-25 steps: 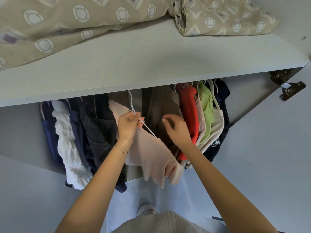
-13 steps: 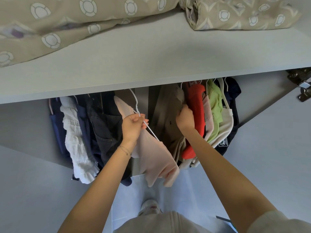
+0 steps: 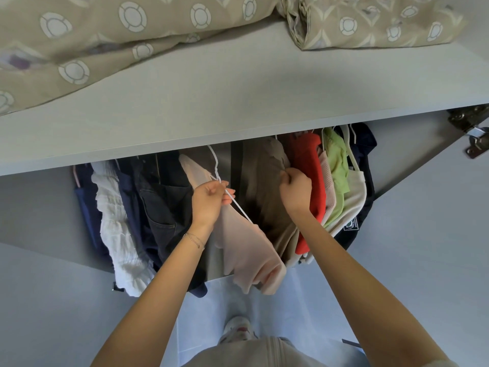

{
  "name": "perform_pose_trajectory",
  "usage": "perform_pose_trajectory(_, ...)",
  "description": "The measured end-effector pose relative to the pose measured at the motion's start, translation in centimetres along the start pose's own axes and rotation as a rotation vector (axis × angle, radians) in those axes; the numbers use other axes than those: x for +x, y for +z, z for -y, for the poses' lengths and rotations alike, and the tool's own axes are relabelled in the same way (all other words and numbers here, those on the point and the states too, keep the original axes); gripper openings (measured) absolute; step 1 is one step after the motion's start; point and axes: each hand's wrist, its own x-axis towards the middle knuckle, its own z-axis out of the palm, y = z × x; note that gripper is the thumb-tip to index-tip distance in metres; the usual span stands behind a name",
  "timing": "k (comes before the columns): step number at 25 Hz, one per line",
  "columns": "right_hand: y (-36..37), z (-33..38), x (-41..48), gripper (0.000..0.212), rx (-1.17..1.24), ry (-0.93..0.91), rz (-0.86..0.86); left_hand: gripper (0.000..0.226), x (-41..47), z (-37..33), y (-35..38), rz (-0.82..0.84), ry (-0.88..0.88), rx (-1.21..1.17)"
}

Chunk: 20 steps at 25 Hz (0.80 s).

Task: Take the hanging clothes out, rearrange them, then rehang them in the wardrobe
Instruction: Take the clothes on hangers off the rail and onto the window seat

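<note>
down by the floor, one pale shoe (image 3: 237, 330). up along the arms to the left hand (image 3: 210, 200): fingers curled round the thin white wire hanger (image 3: 238, 205), gripping it just below the hook, with the pale pink knit top (image 3: 246, 250) draped from it, hanging forward of the row at the wardrobe opening. hook end hidden under the shelf edge, so cannot tell whether on the rail.

across to the right hand (image 3: 296, 192) — a second ago open beside the pink top, now pushed deeper, fingers bunched and pinching the shoulder of the tan garment (image 3: 264, 181). reads as parting the row to make a gap, so likely rehanging rather than pulling out.

counting the row: one top in hand. to its right six — tan, red top (image 3: 308, 178), pale pink ribbed piece (image 3: 328, 186), lime green top (image 3: 336, 165), cream top with a badge (image 3: 354, 205), navy garment (image 3: 366, 152). to its left at least four, among them dark denim (image 3: 161, 205) and a white ruffled piece (image 3: 116, 221). beyond, one grey shelf (image 3: 238, 102) carrying two bundles of beige ring-patterned bedding (image 3: 105, 35).
</note>
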Motion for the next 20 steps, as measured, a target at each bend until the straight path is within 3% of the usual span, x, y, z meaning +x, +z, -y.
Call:
perform_pose_trajectory(11, -2.7, 0.8, -6.5, 0.027, 0.02, -0.096, 0.125, 0.024, -1.0, -2.7, 2.8, 0.109, 0.102, -0.03)
perform_pose_trajectory(15, -3.3, 0.4, -8.2, 0.029, 0.036, -0.077, 0.203, 0.013, -2.6, -3.0, 3.2, 0.104, 0.123, -0.034)
perform_pose_trajectory(20, -4.8, 0.8, -10.4, 0.038, 0.085, -0.034, 0.292, 0.022, -5.2, -2.5, 3.3, 0.039, 0.138, 0.011)
